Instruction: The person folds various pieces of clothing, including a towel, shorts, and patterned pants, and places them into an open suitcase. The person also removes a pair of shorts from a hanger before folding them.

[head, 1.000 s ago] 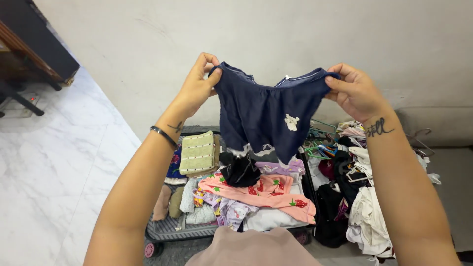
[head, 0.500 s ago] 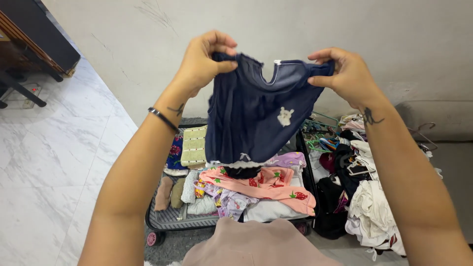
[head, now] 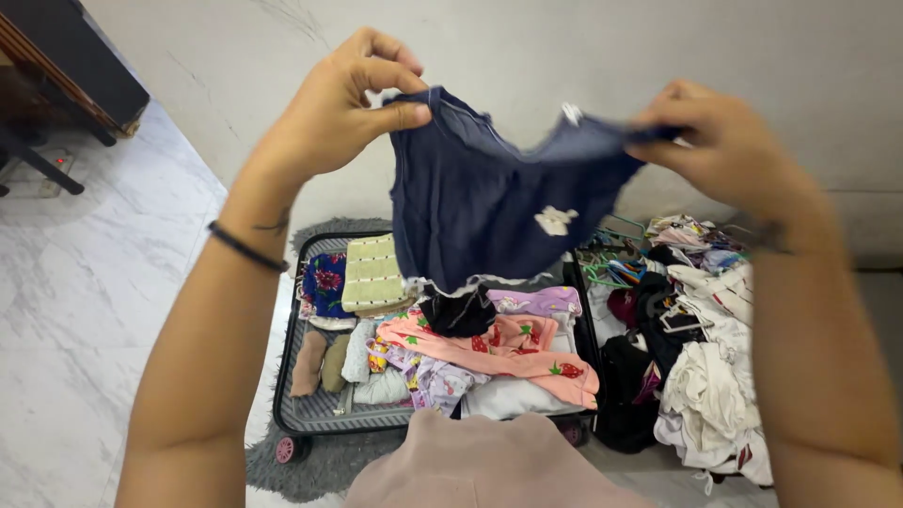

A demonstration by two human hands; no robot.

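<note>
1. A small navy garment (head: 489, 202) with a white motif is held spread in the air above an open suitcase (head: 315, 414) on the floor.
2. Its top corner is pinched by the left hand (head: 324, 113), the grip closed on the cloth.
3. The opposite corner is gripped by the right hand (head: 729, 150), fingers closed, slightly blurred.
4. Folded clothes, including a pink strawberry-print piece (head: 508, 353), lie in the suitcase.
5. A loose clothes pile (head: 701, 376) lies just beside the suitcase's right edge.
</note>
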